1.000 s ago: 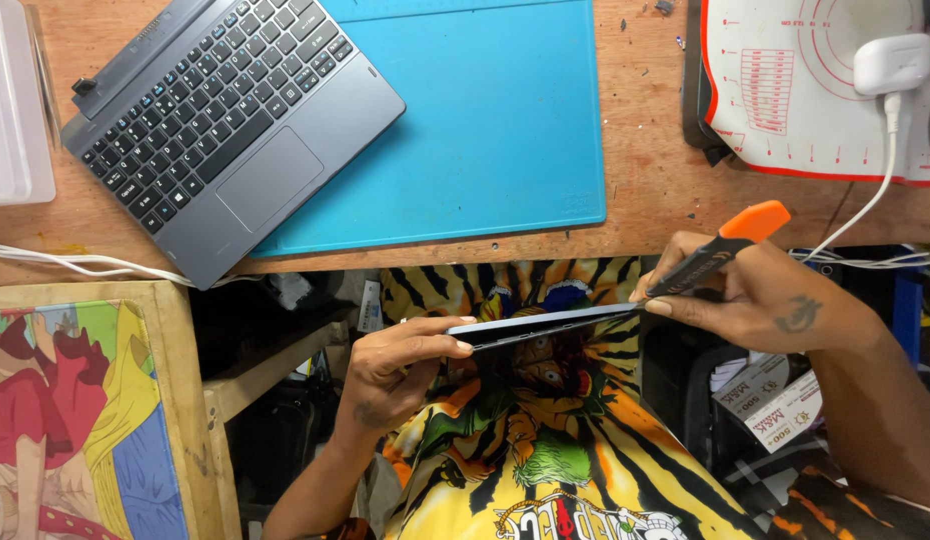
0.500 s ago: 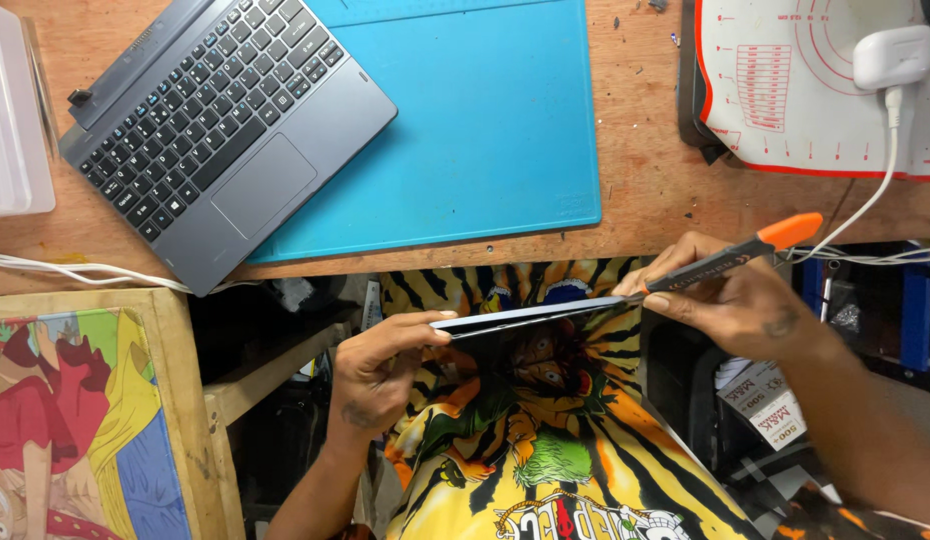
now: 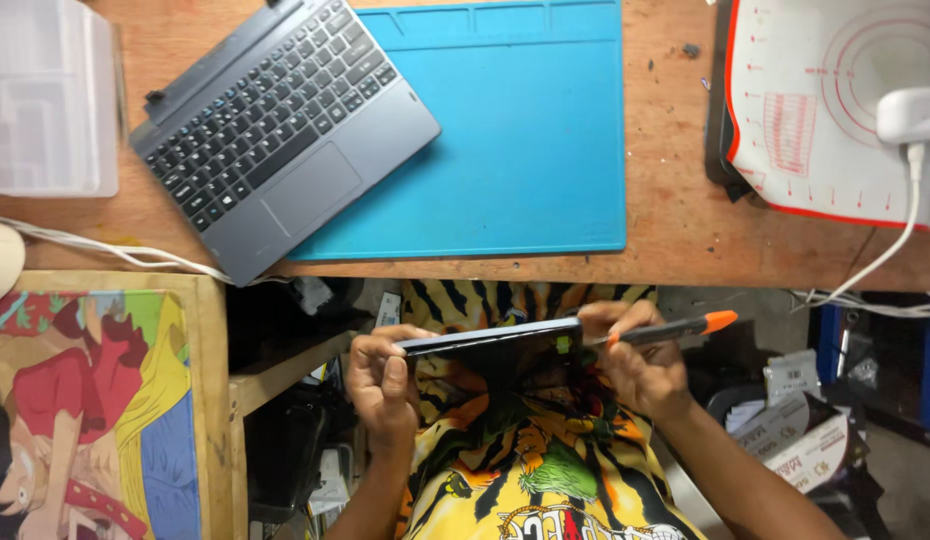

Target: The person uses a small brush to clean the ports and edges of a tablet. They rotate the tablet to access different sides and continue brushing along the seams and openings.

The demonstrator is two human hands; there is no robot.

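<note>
1. Our right hand (image 3: 640, 365) slid its tool (image 3: 665, 330) in toward the tablet (image 3: 490, 340).
2. Left hand (image 3: 383, 385) grips the tablet at 6 o'clock, over our lap.
3. We are prying; next, push gently.

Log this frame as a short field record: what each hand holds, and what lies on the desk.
left hand: grips the left end of a dark tablet, held edge-on over the lap
right hand: holds an orange-tipped tool at the tablet's right end
desk: wooden
mat: blue mat at desk centre
keyboard: grey keyboard, angled, partly on the mat
box: clear plastic box, far left
white mat: red-edged, far right, with a white charger on it
</note>
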